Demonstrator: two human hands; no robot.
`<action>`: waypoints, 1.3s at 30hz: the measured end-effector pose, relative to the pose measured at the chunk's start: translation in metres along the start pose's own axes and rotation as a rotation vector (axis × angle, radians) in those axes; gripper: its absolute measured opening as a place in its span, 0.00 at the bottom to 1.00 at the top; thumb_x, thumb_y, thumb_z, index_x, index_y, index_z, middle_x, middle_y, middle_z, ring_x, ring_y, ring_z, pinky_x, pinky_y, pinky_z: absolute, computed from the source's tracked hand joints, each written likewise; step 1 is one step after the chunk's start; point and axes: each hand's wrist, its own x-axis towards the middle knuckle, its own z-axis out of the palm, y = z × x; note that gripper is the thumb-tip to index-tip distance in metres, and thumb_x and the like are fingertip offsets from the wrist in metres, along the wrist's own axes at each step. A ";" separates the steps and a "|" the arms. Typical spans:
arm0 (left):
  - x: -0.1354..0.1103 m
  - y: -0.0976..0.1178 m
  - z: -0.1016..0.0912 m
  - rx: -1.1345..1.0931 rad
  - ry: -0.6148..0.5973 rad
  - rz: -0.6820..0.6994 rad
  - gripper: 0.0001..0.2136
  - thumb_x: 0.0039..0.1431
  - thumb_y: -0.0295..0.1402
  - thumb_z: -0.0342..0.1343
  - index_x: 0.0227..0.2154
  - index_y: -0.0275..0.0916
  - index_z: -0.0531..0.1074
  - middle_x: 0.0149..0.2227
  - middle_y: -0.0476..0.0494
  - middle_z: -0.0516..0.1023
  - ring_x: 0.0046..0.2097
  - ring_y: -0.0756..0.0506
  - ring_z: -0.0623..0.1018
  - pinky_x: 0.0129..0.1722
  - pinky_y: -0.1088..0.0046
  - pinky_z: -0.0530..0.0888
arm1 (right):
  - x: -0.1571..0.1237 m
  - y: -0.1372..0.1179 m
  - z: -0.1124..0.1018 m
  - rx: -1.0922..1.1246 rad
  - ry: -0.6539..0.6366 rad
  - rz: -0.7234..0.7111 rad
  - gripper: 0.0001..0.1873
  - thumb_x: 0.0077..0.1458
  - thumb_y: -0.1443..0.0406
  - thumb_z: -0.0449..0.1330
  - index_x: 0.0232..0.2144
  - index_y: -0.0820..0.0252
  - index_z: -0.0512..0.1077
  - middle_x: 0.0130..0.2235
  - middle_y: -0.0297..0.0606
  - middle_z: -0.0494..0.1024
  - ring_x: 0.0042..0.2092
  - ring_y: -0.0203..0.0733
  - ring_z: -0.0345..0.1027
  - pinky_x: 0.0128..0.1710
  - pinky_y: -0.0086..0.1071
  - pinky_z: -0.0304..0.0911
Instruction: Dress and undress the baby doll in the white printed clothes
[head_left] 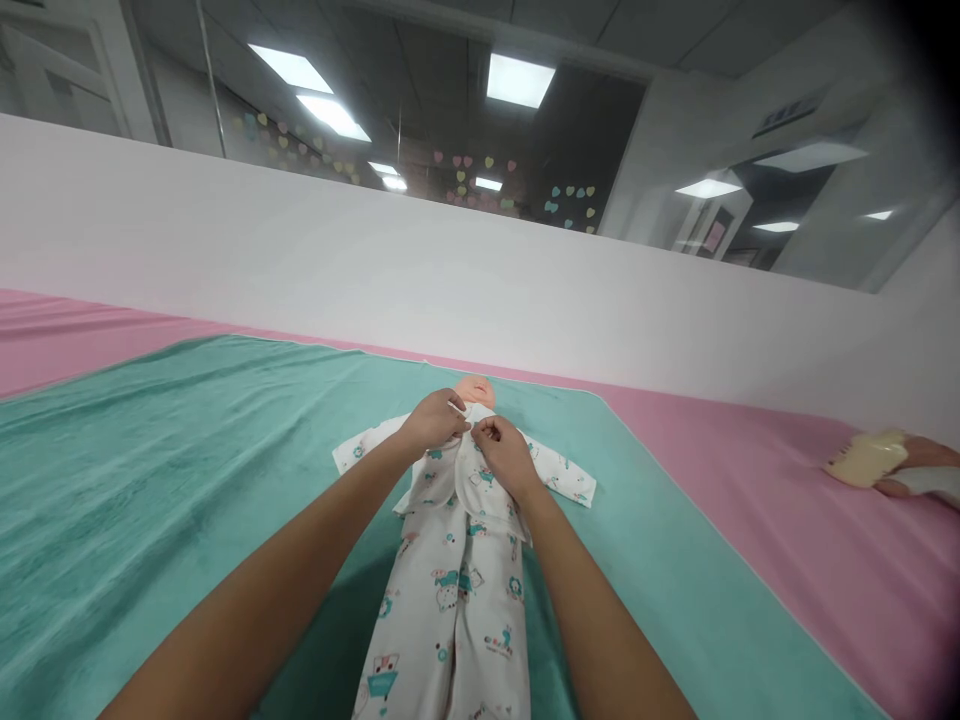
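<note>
A baby doll (478,390) lies on its back, head away from me, dressed in a white printed baby jacket (487,490) and matching trousers (442,590). My left hand (437,420) pinches the jacket's front edge near the collar. Close beside it, my right hand (504,450) has its fingers curled on the opposite front edge. The two hands almost meet at the upper chest. Below them the jacket fronts part slightly. Both sleeves spread out to the sides. Whatever fastening lies between my fingertips is too small to make out.
A teal blanket (225,450) with soft folds lies under the doll, over a pink sheet (705,440). Behind stands a white wall (375,270) with windows above. At the far right, a person's foot in a yellowish sock (866,458) rests on the pink sheet.
</note>
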 end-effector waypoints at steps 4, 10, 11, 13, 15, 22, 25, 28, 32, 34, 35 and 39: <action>-0.002 0.004 -0.004 -0.061 0.039 -0.001 0.11 0.42 0.25 0.57 0.29 0.38 0.62 0.18 0.55 0.67 0.19 0.54 0.66 0.18 0.80 0.60 | 0.000 -0.004 -0.001 0.027 -0.004 0.006 0.14 0.46 0.55 0.55 0.30 0.59 0.70 0.33 0.34 0.71 0.30 0.35 0.60 0.30 0.28 0.55; -0.007 0.008 -0.011 -0.191 -0.031 -0.040 0.11 0.42 0.29 0.61 0.28 0.37 0.64 0.23 0.51 0.71 0.27 0.52 0.72 0.27 0.77 0.70 | -0.001 -0.007 -0.005 0.064 -0.055 0.013 0.14 0.43 0.56 0.58 0.30 0.58 0.71 0.33 0.33 0.72 0.31 0.35 0.61 0.31 0.28 0.55; -0.007 0.007 -0.012 -0.213 -0.033 -0.051 0.12 0.41 0.29 0.62 0.28 0.37 0.64 0.25 0.50 0.72 0.29 0.51 0.73 0.30 0.76 0.71 | -0.001 -0.007 -0.005 0.062 -0.053 0.016 0.13 0.43 0.56 0.58 0.30 0.58 0.71 0.33 0.32 0.72 0.31 0.35 0.61 0.31 0.28 0.55; -0.006 0.006 -0.014 -0.254 -0.030 -0.066 0.13 0.39 0.28 0.62 0.30 0.37 0.65 0.29 0.46 0.74 0.33 0.50 0.74 0.34 0.74 0.73 | -0.001 -0.007 -0.004 0.052 -0.033 0.022 0.12 0.43 0.57 0.59 0.29 0.57 0.71 0.32 0.32 0.73 0.31 0.35 0.61 0.31 0.28 0.55; -0.006 0.005 -0.014 -0.274 -0.030 -0.072 0.14 0.38 0.26 0.62 0.31 0.36 0.66 0.32 0.44 0.74 0.35 0.49 0.74 0.35 0.74 0.73 | -0.001 -0.007 -0.002 0.039 -0.018 0.027 0.11 0.43 0.57 0.59 0.28 0.57 0.71 0.31 0.31 0.73 0.31 0.35 0.61 0.31 0.28 0.55; -0.010 0.010 -0.014 -0.260 -0.067 -0.056 0.11 0.38 0.23 0.59 0.29 0.34 0.69 0.38 0.42 0.72 0.34 0.51 0.72 0.29 0.79 0.70 | -0.003 -0.008 0.000 -0.020 0.014 0.002 0.11 0.45 0.56 0.57 0.27 0.56 0.70 0.31 0.31 0.72 0.31 0.35 0.61 0.30 0.28 0.54; -0.011 0.011 -0.014 -0.292 -0.064 -0.049 0.12 0.37 0.21 0.58 0.29 0.35 0.68 0.36 0.44 0.71 0.31 0.53 0.71 0.27 0.80 0.69 | -0.004 -0.009 0.000 -0.033 0.019 -0.005 0.11 0.45 0.56 0.56 0.27 0.56 0.70 0.31 0.31 0.72 0.31 0.35 0.61 0.30 0.28 0.54; -0.011 0.012 -0.013 -0.329 -0.061 -0.052 0.13 0.37 0.21 0.57 0.30 0.36 0.67 0.34 0.46 0.70 0.29 0.54 0.69 0.25 0.80 0.67 | -0.004 -0.010 0.001 -0.039 0.036 0.005 0.11 0.45 0.56 0.56 0.29 0.56 0.69 0.32 0.31 0.72 0.30 0.35 0.61 0.30 0.28 0.54; -0.011 0.013 -0.011 -0.375 -0.061 -0.048 0.12 0.36 0.20 0.56 0.28 0.36 0.66 0.31 0.49 0.69 0.26 0.56 0.66 0.23 0.81 0.64 | -0.004 -0.010 0.002 -0.041 0.048 0.020 0.12 0.45 0.56 0.56 0.31 0.55 0.68 0.33 0.30 0.72 0.31 0.35 0.61 0.30 0.28 0.54; -0.011 0.012 -0.011 -0.398 -0.081 -0.029 0.12 0.36 0.19 0.55 0.27 0.36 0.65 0.30 0.51 0.68 0.25 0.57 0.65 0.22 0.82 0.63 | -0.004 -0.010 0.002 -0.051 0.044 0.019 0.12 0.45 0.56 0.56 0.31 0.55 0.68 0.33 0.30 0.72 0.31 0.35 0.61 0.30 0.28 0.54; -0.011 0.012 -0.012 -0.406 -0.092 -0.024 0.11 0.37 0.20 0.55 0.27 0.36 0.65 0.29 0.51 0.67 0.25 0.57 0.65 0.22 0.82 0.63 | -0.004 -0.010 0.002 -0.055 0.043 0.017 0.12 0.45 0.56 0.56 0.31 0.55 0.68 0.33 0.30 0.72 0.31 0.35 0.61 0.30 0.28 0.54; -0.013 0.014 -0.012 -0.411 -0.121 -0.031 0.10 0.38 0.20 0.54 0.27 0.36 0.65 0.24 0.53 0.65 0.22 0.57 0.61 0.20 0.82 0.60 | -0.005 -0.009 0.002 -0.044 0.036 0.012 0.12 0.46 0.55 0.56 0.31 0.54 0.68 0.33 0.30 0.72 0.31 0.35 0.61 0.30 0.28 0.54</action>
